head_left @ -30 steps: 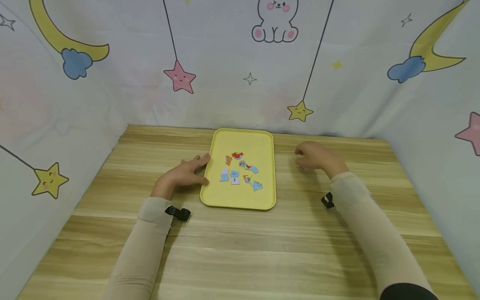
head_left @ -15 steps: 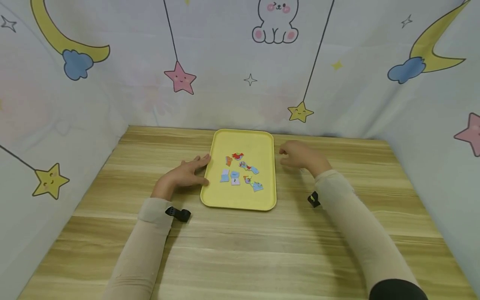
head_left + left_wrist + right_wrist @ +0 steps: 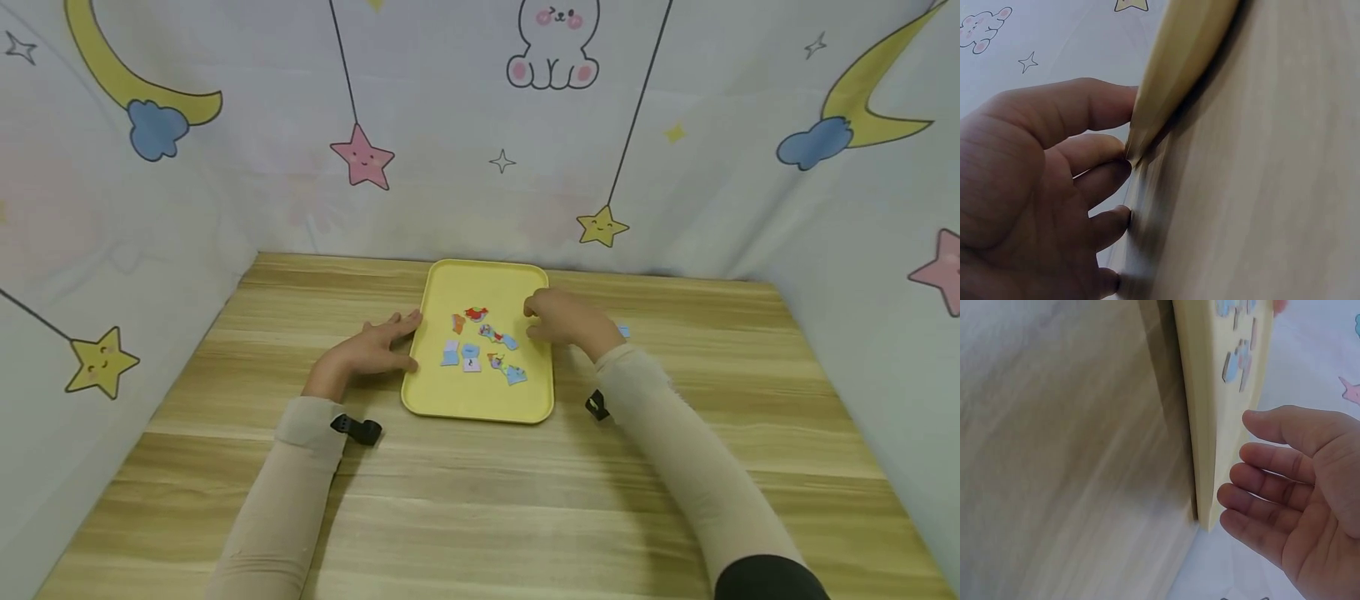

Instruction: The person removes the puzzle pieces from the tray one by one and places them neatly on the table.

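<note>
Star-printed cloth [image 3: 435, 75] backs the bench [image 3: 480, 500]; mid-frame, left hand [image 3: 367, 346] touches the tray [image 3: 480, 404], right hand [image 3: 573, 321] hovers, fingers [image 3: 1272, 459] loosely apart on both.

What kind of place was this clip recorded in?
Likely an indoor, screened-off play or recording corner: white cloth printed with cartoon shapes hangs behind and on both sides of a wood-grain table, which holds a yellow tray with small picture pieces.
</note>
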A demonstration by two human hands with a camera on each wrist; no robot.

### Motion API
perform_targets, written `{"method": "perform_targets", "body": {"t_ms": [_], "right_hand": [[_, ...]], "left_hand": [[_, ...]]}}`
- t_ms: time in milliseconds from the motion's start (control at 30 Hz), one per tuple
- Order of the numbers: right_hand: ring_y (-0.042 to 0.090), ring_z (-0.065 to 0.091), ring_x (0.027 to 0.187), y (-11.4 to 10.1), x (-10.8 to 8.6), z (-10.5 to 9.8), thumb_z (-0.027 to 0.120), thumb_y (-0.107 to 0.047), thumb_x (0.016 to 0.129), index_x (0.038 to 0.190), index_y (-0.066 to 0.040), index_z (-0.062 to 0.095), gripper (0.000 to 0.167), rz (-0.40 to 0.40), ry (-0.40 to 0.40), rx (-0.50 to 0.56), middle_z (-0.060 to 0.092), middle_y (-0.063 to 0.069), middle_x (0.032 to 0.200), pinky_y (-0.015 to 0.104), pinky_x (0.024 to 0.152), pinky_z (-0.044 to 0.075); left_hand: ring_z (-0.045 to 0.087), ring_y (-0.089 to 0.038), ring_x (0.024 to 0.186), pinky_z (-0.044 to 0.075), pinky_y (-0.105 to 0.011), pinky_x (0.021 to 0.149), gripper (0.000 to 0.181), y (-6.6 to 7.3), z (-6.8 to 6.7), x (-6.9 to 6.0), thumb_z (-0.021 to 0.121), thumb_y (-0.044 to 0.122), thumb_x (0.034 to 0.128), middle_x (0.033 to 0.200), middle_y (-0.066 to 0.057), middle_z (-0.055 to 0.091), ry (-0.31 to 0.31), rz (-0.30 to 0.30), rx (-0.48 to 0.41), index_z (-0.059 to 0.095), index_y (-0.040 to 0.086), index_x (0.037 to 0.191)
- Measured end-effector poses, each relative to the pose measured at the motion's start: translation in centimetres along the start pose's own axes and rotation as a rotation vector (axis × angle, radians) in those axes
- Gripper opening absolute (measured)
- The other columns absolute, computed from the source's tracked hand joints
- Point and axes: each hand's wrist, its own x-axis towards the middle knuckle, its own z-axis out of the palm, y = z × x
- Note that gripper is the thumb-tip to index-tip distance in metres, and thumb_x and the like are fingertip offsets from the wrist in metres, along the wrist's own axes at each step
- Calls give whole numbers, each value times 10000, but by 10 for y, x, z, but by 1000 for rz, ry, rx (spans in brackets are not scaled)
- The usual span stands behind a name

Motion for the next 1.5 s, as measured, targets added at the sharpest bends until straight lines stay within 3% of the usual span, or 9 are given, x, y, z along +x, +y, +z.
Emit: {"method": "perform_targets", "body": {"t_ms": [267, 400, 533, 1500], "right_hand": [[320, 640, 1144, -7, 8, 10, 680, -142, 994, 1262, 45, 700, 328, -21, 11, -7, 671, 187, 1255, 445, 1024, 528], [221, 531, 873, -10, 11, 13, 679, -116, 965, 986, -3, 686, 114, -52, 14, -9, 590, 95, 972, 345, 785, 468], [179, 336, 749, -13, 13, 15, 687, -99, 961, 779, -92, 496, 263, -79, 13, -4, 364, 34, 819, 330, 671, 276], [168, 358, 758, -33, 23, 22, 720, -172, 1002, 719, -143, 416, 416, -99, -3, -54, 386, 22, 806, 318, 696, 307]], "left_hand": [[-9, -390, 1618, -171, -648, 1226, 911, 2, 0, 1, 737, 222, 956, 1749, -144, 151, -7, 1, -16, 209, 20, 1670], [-10, -365, 1623, -182, -623, 1231, 908, 2, 1, 0, 734, 208, 951, 1748, -128, 161, -8, -8, -26, 211, 33, 1672], [-6, -363, 1623, -180, -623, 1232, 912, 2, 1, -1, 737, 210, 943, 1747, -127, 168, 0, -10, -30, 218, 35, 1672], [-19, -357, 1624, -179, -625, 1232, 907, 3, 1, -2, 729, 223, 955, 1753, -124, 152, 1, -20, -39, 209, 52, 1679]]}}
